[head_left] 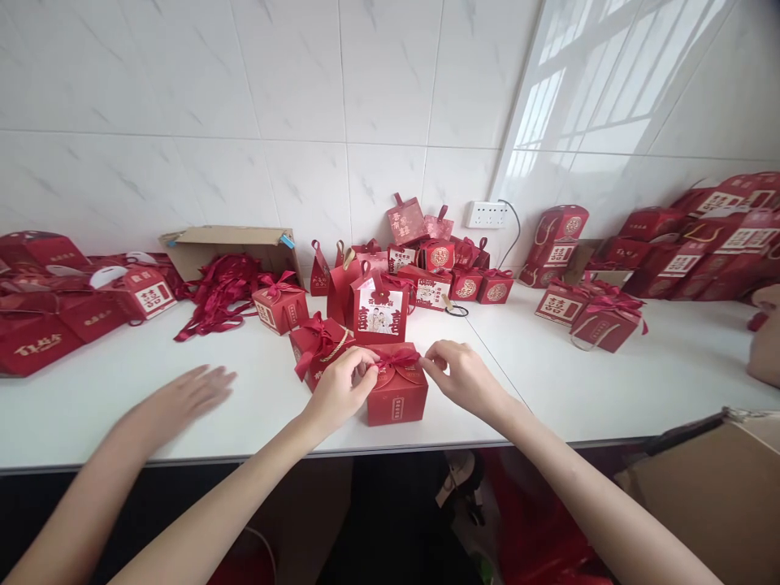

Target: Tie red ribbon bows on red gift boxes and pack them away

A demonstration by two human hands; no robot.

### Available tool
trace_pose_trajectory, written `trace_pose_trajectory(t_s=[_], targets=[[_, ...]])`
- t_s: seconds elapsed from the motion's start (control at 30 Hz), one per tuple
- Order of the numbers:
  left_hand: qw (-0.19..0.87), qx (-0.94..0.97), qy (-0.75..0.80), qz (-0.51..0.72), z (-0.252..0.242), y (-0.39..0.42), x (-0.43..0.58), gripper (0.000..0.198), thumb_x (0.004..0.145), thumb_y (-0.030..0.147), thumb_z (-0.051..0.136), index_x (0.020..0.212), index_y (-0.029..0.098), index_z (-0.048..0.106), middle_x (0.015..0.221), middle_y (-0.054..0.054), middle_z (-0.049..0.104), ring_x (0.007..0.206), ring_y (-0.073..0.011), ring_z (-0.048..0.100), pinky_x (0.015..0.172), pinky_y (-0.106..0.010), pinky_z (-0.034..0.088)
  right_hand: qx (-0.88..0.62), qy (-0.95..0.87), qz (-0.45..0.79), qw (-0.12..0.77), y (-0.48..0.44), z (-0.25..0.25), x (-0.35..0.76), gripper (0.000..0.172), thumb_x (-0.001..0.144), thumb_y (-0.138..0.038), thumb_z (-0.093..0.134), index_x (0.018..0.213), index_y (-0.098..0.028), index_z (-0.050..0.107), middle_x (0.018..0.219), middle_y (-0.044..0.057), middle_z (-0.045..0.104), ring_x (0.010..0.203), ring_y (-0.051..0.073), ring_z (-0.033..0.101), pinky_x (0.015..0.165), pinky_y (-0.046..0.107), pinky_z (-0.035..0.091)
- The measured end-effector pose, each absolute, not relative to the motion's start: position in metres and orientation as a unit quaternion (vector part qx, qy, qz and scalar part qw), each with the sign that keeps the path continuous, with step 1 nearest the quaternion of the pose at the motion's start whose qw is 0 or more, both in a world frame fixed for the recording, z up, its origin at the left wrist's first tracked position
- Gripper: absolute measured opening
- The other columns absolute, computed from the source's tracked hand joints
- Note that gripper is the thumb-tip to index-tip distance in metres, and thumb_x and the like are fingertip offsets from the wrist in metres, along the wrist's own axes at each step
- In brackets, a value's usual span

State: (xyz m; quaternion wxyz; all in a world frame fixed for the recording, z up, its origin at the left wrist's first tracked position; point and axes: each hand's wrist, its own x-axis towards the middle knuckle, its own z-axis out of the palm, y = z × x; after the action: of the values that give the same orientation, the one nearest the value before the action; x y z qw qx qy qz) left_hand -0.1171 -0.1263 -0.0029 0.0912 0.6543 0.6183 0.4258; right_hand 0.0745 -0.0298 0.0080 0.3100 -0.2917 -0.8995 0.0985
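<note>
A red gift box [397, 398] stands near the front edge of the white table, with a dark red ribbon bow [396, 358] on its top. My left hand [346, 382] pinches the left end of the bow between thumb and fingers. On the other side, my right hand [457, 372] has its fingertips closed on the bow's right end. Touching or close behind my left hand is another red box [317, 345] with a ribbon and a cord handle.
Another person's blurred hand [183, 406] reaches over the table at left. A cardboard box [231, 237] holds loose red ribbons [223, 284]. Upright boxes [381, 313] stand behind; red boxes [676, 256] pile at right. A large carton [712, 487] is at lower right.
</note>
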Motion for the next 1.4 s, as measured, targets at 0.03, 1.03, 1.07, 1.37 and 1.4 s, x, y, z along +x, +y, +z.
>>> trace_pose_trajectory(t_s=[0.03,1.03,1.07,1.37,1.4], targets=[[0.102,0.652,0.619,0.427,-0.003,-0.127,-0.116,0.014,0.084,0.027,0.045,0.073,0.02,0.049,0.096,-0.002,0.062,0.072,-0.0125,0.056,0.066,-0.026,0.045,-0.31,-0.893,0.147,0.29,-0.033,0.01,0.073,0.024,0.088,-0.03,0.046,0.068,-0.018,0.05,0.065,0.001,0.057,0.059,0.013,0.049,0.062,0.027,0.035],[0.242,0.618,0.597,0.45,-0.015,-0.118,-0.135,0.025,0.079,0.031,0.041,0.058,0.019,0.035,0.068,0.001,0.039,0.067,-0.0136,0.043,0.066,-0.027,0.039,-0.208,-0.658,0.699,0.188,-0.007,-0.005,0.069,0.039,0.067,-0.049,0.069,0.065,-0.015,0.051,0.067,-0.002,0.054,0.064,0.009,0.049,0.067,0.026,0.039],[0.25,0.62,0.594,0.448,-0.015,-0.118,-0.136,0.025,0.079,0.031,0.041,0.058,0.019,0.034,0.068,0.002,0.038,0.067,-0.0134,0.042,0.066,-0.027,0.039,-0.203,-0.651,0.707,0.189,-0.006,-0.007,0.07,0.038,0.067,-0.048,0.07,0.065,-0.015,0.05,0.067,-0.002,0.054,0.064,0.009,0.049,0.067,0.026,0.038],[0.261,0.626,0.594,0.432,-0.018,-0.118,-0.138,0.026,0.08,0.03,0.039,0.058,0.019,0.032,0.069,0.002,0.037,0.068,-0.0132,0.042,0.067,-0.027,0.039,-0.178,-0.655,0.706,0.2,0.0,-0.025,0.077,0.039,0.065,-0.049,0.069,0.062,-0.017,0.047,0.065,-0.002,0.052,0.063,0.011,0.049,0.067,0.028,0.04],[0.259,0.628,0.597,0.426,-0.017,-0.117,-0.139,0.025,0.08,0.03,0.039,0.058,0.019,0.032,0.07,0.002,0.038,0.069,-0.0134,0.042,0.067,-0.027,0.039,-0.185,-0.684,0.679,0.192,0.003,-0.021,0.08,0.04,0.065,-0.05,0.069,0.061,-0.017,0.047,0.063,-0.002,0.051,0.061,0.011,0.048,0.064,0.027,0.039]])
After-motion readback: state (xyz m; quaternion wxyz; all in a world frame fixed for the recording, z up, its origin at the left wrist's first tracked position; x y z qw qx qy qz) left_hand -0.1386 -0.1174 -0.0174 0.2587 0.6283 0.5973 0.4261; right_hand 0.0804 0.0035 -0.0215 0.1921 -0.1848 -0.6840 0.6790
